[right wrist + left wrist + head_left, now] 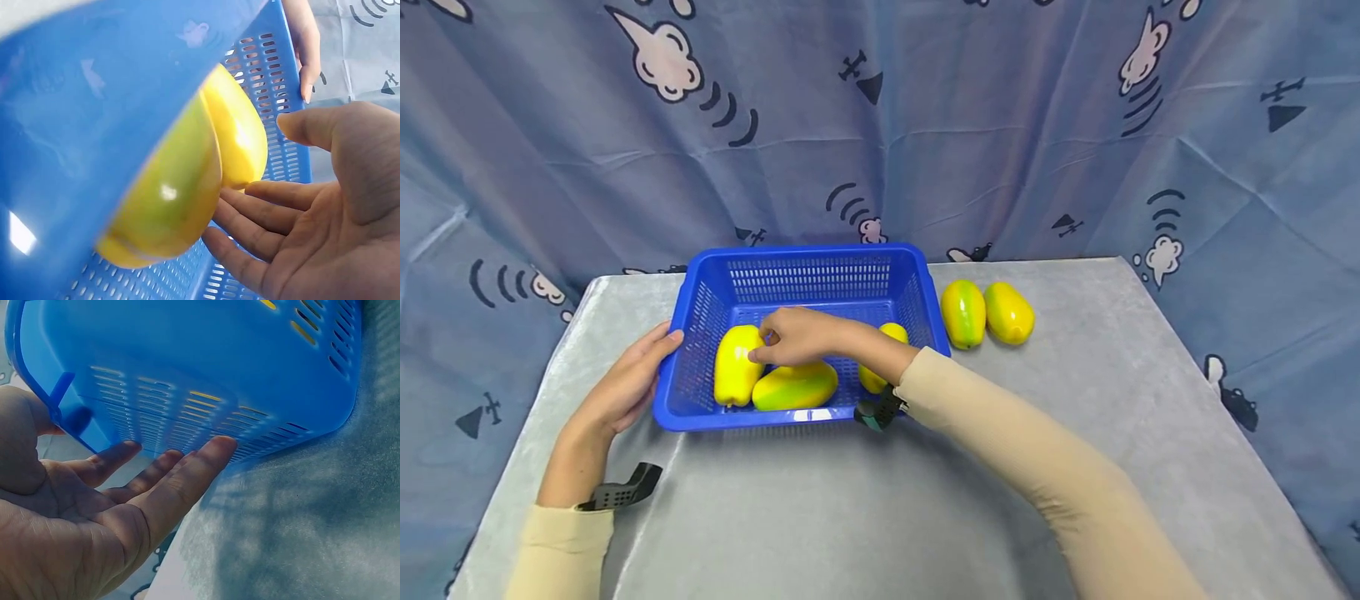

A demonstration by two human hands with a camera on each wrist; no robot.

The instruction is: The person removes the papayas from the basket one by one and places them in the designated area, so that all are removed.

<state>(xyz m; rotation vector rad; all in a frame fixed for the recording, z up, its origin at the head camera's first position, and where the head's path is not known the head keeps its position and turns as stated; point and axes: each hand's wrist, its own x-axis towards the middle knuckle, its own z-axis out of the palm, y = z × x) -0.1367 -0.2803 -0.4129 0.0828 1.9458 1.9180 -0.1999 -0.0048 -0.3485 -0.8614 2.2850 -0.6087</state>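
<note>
A blue plastic basket (pixel 808 421) with slotted walls holds three glossy yellow fruits that look like papayas. One yellow papaya (pixel 731 377) stands lengthwise at the left, and a greener papaya (pixel 795 387) lies crosswise beside it. The third papaya (pixel 872 380) is at the right, partly hidden by my right forearm. My left hand (pixel 632 379) grips the basket's left side, thumb over the rim and fingers along the outer wall. Inside the basket, my right hand (pixel 801 335) is beside the left papaya; in the right wrist view its fingers (pixel 269 209) are extended at the fruits, thumb apart.
Two more papayas, a greenish one (pixel 963 314) and a yellow one (pixel 1009 314), lie side by side on the grey table (pixel 850 517), right of the basket. A blue patterned curtain (pixel 970 167) hangs behind the table and along its sides.
</note>
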